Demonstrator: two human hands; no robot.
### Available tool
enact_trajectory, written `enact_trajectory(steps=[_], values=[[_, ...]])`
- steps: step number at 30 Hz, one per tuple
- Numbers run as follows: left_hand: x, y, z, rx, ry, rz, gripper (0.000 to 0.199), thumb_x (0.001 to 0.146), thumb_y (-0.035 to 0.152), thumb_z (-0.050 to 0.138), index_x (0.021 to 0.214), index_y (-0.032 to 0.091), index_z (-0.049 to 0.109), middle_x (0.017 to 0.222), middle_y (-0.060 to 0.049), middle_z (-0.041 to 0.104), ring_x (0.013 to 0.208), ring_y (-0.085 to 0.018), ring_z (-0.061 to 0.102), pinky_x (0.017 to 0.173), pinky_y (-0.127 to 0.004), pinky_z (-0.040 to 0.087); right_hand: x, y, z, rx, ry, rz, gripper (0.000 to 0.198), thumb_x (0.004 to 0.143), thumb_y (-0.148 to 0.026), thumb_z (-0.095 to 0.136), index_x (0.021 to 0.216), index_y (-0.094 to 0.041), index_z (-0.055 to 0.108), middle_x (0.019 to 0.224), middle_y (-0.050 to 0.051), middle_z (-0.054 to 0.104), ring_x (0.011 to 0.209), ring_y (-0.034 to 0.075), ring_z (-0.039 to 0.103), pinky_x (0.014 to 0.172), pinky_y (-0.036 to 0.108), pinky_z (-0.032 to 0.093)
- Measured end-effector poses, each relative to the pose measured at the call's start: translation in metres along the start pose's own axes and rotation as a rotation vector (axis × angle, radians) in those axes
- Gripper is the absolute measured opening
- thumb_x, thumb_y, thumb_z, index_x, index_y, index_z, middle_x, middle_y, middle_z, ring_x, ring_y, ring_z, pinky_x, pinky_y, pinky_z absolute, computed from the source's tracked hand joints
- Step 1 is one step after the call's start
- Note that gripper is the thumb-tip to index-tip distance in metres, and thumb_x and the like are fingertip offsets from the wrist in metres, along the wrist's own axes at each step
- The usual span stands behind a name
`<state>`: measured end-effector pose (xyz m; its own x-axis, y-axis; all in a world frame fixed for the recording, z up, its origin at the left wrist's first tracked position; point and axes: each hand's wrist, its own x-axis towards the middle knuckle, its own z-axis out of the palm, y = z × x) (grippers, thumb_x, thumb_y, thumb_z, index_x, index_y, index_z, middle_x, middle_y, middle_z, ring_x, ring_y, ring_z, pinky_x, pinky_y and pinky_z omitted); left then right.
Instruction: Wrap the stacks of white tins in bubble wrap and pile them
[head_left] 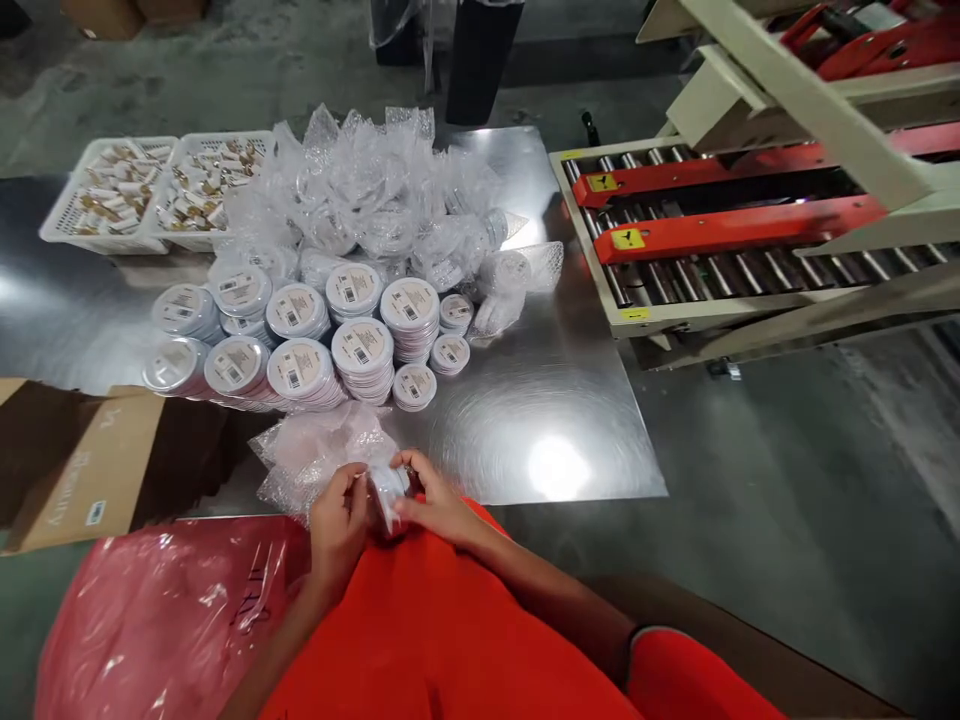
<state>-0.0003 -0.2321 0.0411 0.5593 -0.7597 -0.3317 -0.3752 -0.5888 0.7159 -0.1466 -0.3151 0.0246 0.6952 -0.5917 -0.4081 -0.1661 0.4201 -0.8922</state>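
Close to my body, both hands work on a small pale stack of round discs (390,488), which looks partly covered in clear wrap. My right hand (439,505) grips its right side between thumb and fingers. At its left, my left hand (339,512) is pinched closed at the edge of the wrap; exactly what the fingertips hold is too small to make out. Loose bubble wrap bags (319,450) lie just beyond my left hand. Farther back stand several stacks of round labelled discs (362,345), large ones at the left and smaller ones (414,385) at the right.
Bubble-wrapped pieces (367,190) are heaped behind the stacks on the metal table (585,400). Two white baskets (56,225) hold small white-and-brown parts. An open cardboard box (97,480) and a pink plastic bag (172,620) are at the left, a roller conveyor (697,285) at the right.
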Motion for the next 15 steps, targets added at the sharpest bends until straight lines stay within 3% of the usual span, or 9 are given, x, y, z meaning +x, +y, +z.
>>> enact_trajectory(steps=[3, 8, 12, 15], values=[[-0.002, -0.001, 0.002, -0.095, -0.001, -0.028, 0.03, 0.088, 0.042, 0.048, 0.101, 0.019, 0.06, 0.08, -0.004, 0.069, 0.069, -0.017, 0.064, 0.064, -0.027, 0.049, -0.003, 0.003, 0.006, -0.009, 0.068, 0.055, 0.053, 0.064, -0.03, 0.074, 0.107, -0.024, 0.044, 0.09, -0.002, 0.049, 0.079, 0.015, 0.047, 0.071, 0.027, 0.038], [-0.006, 0.01, 0.012, -0.066, 0.021, 0.128, 0.022, 0.086, 0.036, 0.05, 0.091, 0.02, 0.064, 0.081, -0.004, 0.07, 0.073, -0.018, 0.066, 0.068, -0.029, 0.052, 0.011, 0.012, 0.008, 0.103, 0.274, 0.103, 0.049, 0.061, -0.024, 0.066, 0.105, -0.024, 0.045, 0.087, -0.004, 0.049, 0.077, 0.014, 0.047, 0.071, 0.027, 0.04], [-0.005, 0.022, 0.022, 0.034, -0.076, 0.277, 0.024, 0.09, 0.031, 0.044, 0.094, 0.021, 0.065, 0.084, -0.004, 0.072, 0.074, -0.018, 0.067, 0.067, -0.029, 0.052, 0.016, 0.012, 0.007, 0.383, 0.178, 0.262, 0.039, 0.063, -0.031, 0.065, 0.1, -0.021, 0.055, 0.088, 0.0, 0.06, 0.081, 0.018, 0.055, 0.072, 0.029, 0.045], [0.0, 0.023, 0.027, 0.192, -0.043, 0.44, 0.026, 0.094, 0.026, 0.039, 0.096, 0.02, 0.064, 0.086, -0.006, 0.072, 0.075, -0.019, 0.066, 0.067, -0.03, 0.051, 0.016, 0.01, 0.007, 0.445, 0.196, 0.321, 0.029, 0.063, -0.036, 0.065, 0.088, -0.021, 0.058, 0.08, 0.001, 0.063, 0.079, 0.02, 0.058, 0.071, 0.031, 0.046]])
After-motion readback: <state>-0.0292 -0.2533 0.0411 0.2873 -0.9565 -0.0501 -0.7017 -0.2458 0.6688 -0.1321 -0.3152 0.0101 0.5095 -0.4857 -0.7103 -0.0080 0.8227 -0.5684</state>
